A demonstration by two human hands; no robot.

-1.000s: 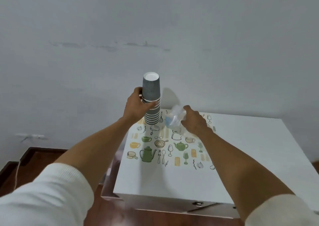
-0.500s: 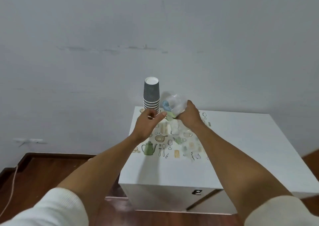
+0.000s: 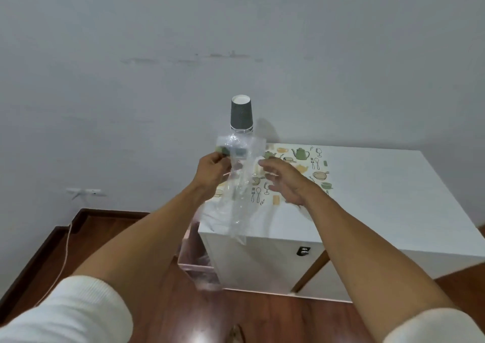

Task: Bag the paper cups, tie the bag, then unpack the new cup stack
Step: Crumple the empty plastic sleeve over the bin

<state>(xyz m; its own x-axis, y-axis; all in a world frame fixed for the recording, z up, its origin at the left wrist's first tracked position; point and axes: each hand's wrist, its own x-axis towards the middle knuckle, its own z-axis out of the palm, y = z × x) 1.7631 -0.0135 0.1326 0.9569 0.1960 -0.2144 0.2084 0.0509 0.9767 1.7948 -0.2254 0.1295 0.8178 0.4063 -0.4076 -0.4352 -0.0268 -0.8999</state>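
The step in hand looks like the first one, getting the bag ready to take the cups: a clear plastic bag (image 3: 237, 193) hangs in the air between the person and the surface (image 3: 367, 185), held up in front of the stack of paper cups (image 3: 241, 114), which stands upside down on the far left corner of that surface, close to the wall. The left hand (image 3: 214, 171) has its grip pinching the bag's upper edge near a small label, while the right hand (image 3: 284, 180) is just beside the film with its fingers loosely spread, and whether they touch it I cannot tell. The mouth of the bag does not yet appear opened, so the next move probably calls for the right hand to catch the opposite edge and pull the two layers apart (thin film tends to cling). Counted: one bag, one stack of cups (the number of cups is hidden behind the film), two hands, one patterned mat (image 3: 301, 169) on the surface.
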